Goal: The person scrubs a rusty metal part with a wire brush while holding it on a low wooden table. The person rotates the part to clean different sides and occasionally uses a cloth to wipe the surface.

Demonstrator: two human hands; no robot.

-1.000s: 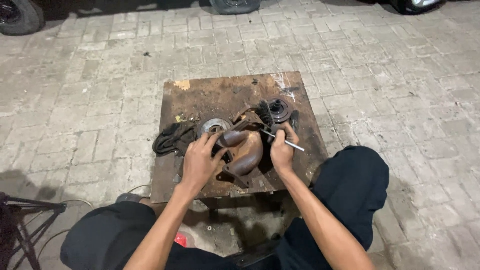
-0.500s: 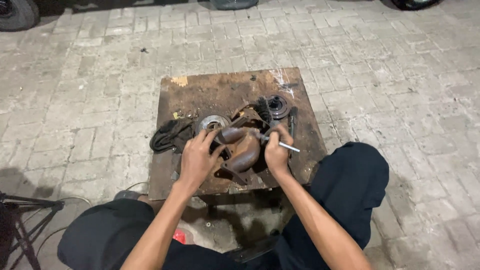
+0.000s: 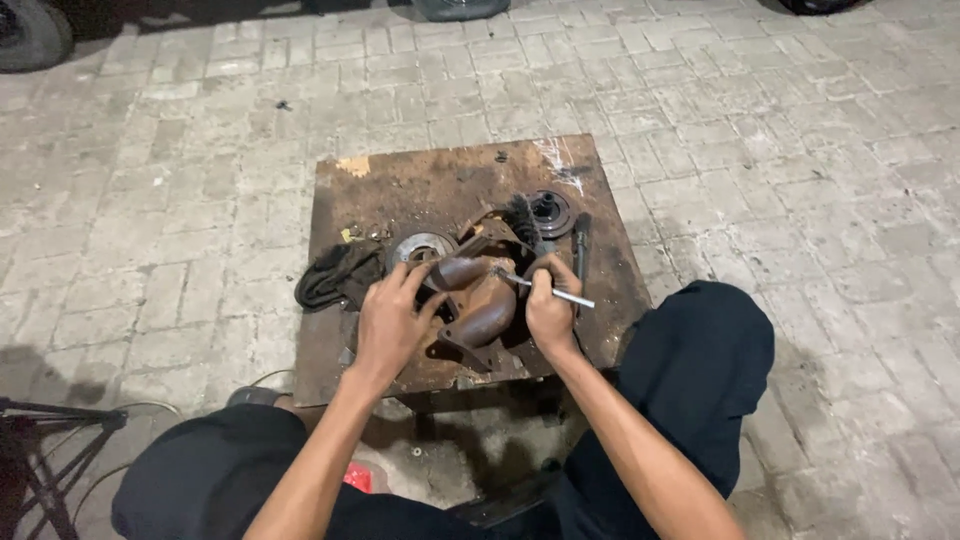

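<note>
Work surface: a low, rust-stained metal table (image 3: 420, 185) was found standing on grey brick paving (image 3: 780, 130), with the person seated behind it, knees to either side.

Main item: a rusty cast exhaust manifold (image 3: 480, 305) was seen lying on the near half of the table, between the two hands. Its long axis was judged to run from far-left to near-right, slightly diagonal, with the curved pipe bending down toward a flange at the near edge of the table.

Left hand: the left hand (image 3: 390, 322) was laid on the left side of the manifold, fingers spread and bent over the casting, pressing on it rather than clenched around it.

Right hand: the right hand (image 3: 551, 305) was closed around a thin metal rod tool (image 3: 545, 288). The rod was held nearly level, its tip pointed left at the upper part of the manifold and its free end projecting right past the fist.

Adjacent items: a grey metal disc (image 3: 420, 248) was noted just beyond the left fingers; a black cloth (image 3: 335, 278) hung over the left edge of the table; a dark round flanged part (image 3: 550, 210) lay at the far right, with a black wire brush (image 3: 521, 215) just beside it.

Periphery: a tyre (image 3: 30, 35) was partly visible at the top left.
</note>
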